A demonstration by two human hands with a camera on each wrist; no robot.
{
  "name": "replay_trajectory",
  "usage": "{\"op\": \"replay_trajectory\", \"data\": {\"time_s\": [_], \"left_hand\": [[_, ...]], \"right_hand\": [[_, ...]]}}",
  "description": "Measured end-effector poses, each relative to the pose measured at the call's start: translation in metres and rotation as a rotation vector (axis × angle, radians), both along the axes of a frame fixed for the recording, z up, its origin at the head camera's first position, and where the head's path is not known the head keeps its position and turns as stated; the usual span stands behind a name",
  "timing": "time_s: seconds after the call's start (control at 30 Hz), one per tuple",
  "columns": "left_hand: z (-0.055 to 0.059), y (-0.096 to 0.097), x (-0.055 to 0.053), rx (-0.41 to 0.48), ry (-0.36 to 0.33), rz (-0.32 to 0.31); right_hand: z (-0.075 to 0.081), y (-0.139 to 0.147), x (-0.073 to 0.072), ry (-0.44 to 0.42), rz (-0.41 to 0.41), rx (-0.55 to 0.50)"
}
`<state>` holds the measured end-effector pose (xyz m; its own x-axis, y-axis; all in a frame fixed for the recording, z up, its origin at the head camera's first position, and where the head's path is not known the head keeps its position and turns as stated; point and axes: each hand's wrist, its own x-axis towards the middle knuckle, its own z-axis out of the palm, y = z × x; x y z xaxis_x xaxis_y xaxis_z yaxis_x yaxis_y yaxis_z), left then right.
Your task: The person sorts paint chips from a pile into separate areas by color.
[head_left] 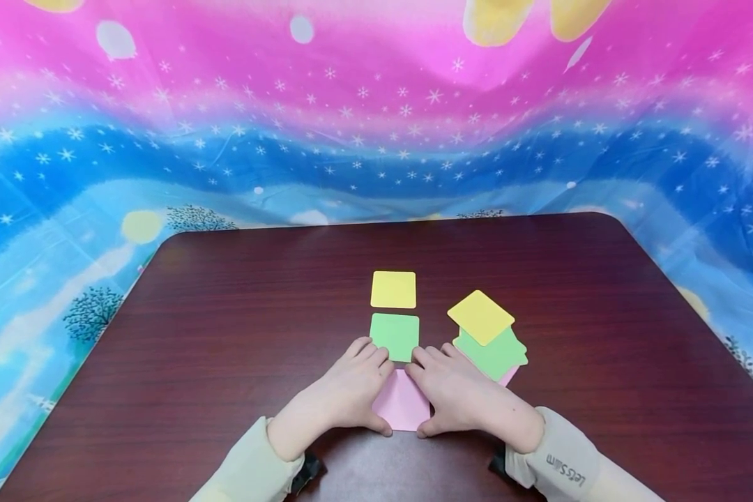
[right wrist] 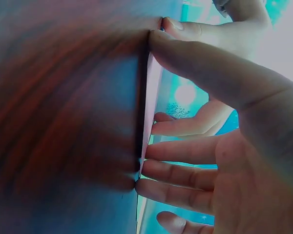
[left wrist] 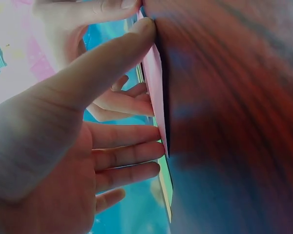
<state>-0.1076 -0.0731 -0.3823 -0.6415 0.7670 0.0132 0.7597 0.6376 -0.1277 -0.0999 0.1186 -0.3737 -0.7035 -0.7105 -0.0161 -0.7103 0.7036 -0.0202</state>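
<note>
- Pale pink, square-looking card of thin paper or board (head_left: pixel 401 404): on the dark red-brown wood-grain table (head_left: pixel 257 293), between the hands, just nearer than a flat green rounded-corner paper square (head_left: pixel 394 337).
- Left hand (head_left: pixel 354 387): spread along the card's left side, fingers nearly straight and touching the edge, thumb at the near corner.
- Right hand (head_left: pixel 452 387): mirrors it on the right side; thumb at the near right corner, fingers fairly straight.
- Likely very light; stiff enough to slide flat, yet apt to bow if squeezed from both sides.
- Smooth-looking face; probably slips easily on the polished top. Corners would crease first.
- Best hold, I judge: light fingertips on opposite side edges, thumbs squaring the near corners. To lift, pinch one edge.
- Whether the card lies fully flat: cannot tell.
</note>
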Motion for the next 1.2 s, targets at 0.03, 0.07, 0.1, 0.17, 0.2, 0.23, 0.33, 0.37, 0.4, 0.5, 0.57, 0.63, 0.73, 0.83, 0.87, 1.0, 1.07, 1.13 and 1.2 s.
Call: {"op": "replay_trajectory", "data": {"time_s": [0.03,0.07,0.1,0.17,0.2,0.23,0.33,0.37,0.4,0.5,0.57,0.63,0.73,0.83,0.87,1.0,1.07,1.13,1.2], "left_hand": [[0.000,0.000,0.000,0.000,0.003,-0.001],[0.000,0.000,0.000,-0.001,0.003,-0.001],[0.000,0.000,0.000,0.000,0.001,-0.001],[0.001,0.000,-0.001,0.006,-0.010,0.001],[0.003,0.000,-0.002,0.010,-0.019,0.002],[0.004,0.001,-0.003,0.013,-0.023,0.002],[0.010,0.004,-0.009,0.021,-0.034,0.002],[0.012,0.005,-0.011,0.020,-0.034,0.001],[0.013,0.007,-0.014,0.019,-0.033,-0.003],[0.017,0.014,-0.022,0.013,-0.030,-0.014],[0.019,0.019,-0.027,0.010,-0.039,-0.020],[0.020,0.025,-0.033,0.011,-0.051,-0.022],[0.022,0.034,-0.041,0.022,-0.078,-0.016],[0.021,0.043,-0.051,0.030,-0.096,-0.018],[0.020,0.046,-0.054,0.038,-0.110,-0.020],[0.017,0.057,-0.065,0.081,-0.179,-0.048],[0.017,0.063,-0.069,0.111,-0.223,-0.068],[0.016,0.069,-0.073,0.129,-0.256,-0.088],[0.016,0.075,-0.077,0.139,-0.274,-0.103]], "right_hand": [[0.000,0.000,0.000,-0.002,-0.002,0.000],[-0.001,0.001,0.000,-0.004,-0.004,-0.001],[-0.001,0.001,-0.001,-0.008,-0.007,-0.003],[-0.001,0.003,-0.002,-0.011,-0.011,-0.008],[-0.001,0.005,-0.003,-0.013,-0.016,-0.010],[-0.001,0.007,-0.004,-0.013,-0.022,-0.014],[0.002,0.015,-0.007,0.004,-0.054,-0.015],[0.003,0.018,-0.008,0.010,-0.066,-0.017],[0.004,0.020,-0.009,0.014,-0.077,-0.021],[0.006,0.027,-0.013,0.028,-0.100,-0.035],[0.008,0.032,-0.015,0.032,-0.108,-0.044],[0.010,0.036,-0.018,0.039,-0.120,-0.045],[0.012,0.043,-0.022,0.054,-0.156,-0.047],[0.013,0.050,-0.027,0.050,-0.200,-0.055],[0.013,0.052,-0.029,0.043,-0.216,-0.061],[0.011,0.059,-0.036,0.005,-0.264,-0.065],[0.011,0.063,-0.038,-0.006,-0.280,-0.057],[0.011,0.066,-0.041,-0.014,-0.292,-0.042],[0.011,0.070,-0.043,-0.014,-0.304,-0.035]]}}
